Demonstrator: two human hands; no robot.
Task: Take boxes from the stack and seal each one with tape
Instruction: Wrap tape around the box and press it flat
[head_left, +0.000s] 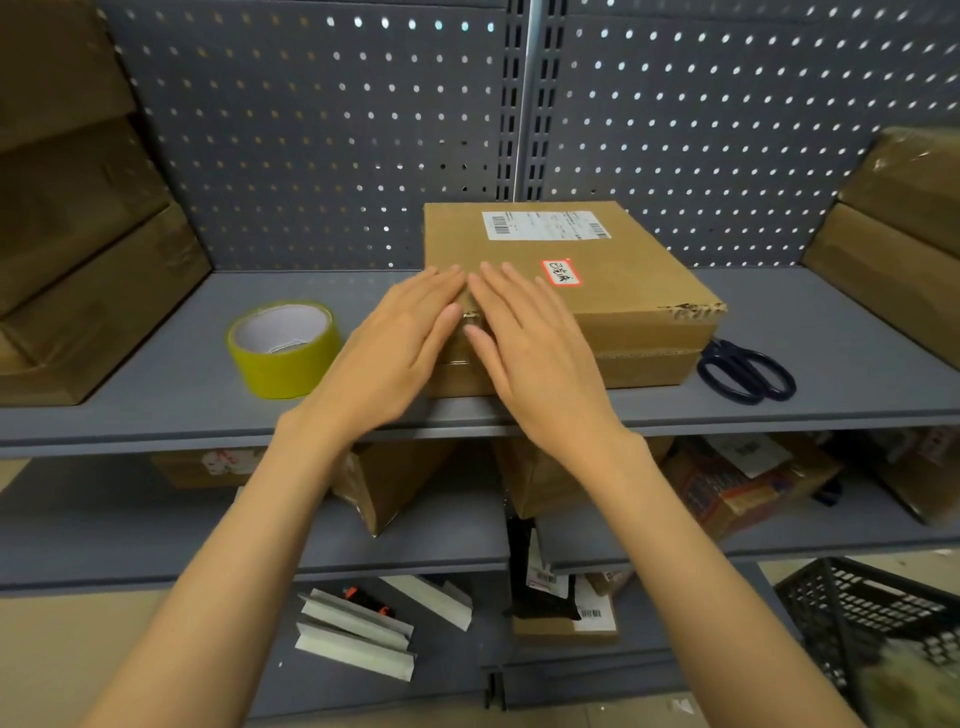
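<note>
Both hands lay flat and open on the near left corner of a cardboard box, side by side with their inner edges almost touching. The left hand had its fingers straight and close together, pressing down over the box's left edge and front face. The right hand was spread the same way, fingers straight, palm down across the top and front of the box. Neither hand gripped anything; a small glint of tape end showed between the two thumbs, though what it was fixed to could not be made out.

The box sat on the grey metal shelf, directly beneath the hands and reaching away to the right and back towards the pegboard wall. Its top carried a white shipping label near the far edge and a small red-bordered sticker just right of the right hand's fingertips. The front right corner looked torn.

A roll of yellow-green tape stood on the shelf just left of the left hand, apart from the box. Dark-handled scissors lay on the shelf touching or just beside the box's right end. Stacks of brown boxes stood at the far left, and more at the far right.
</note>
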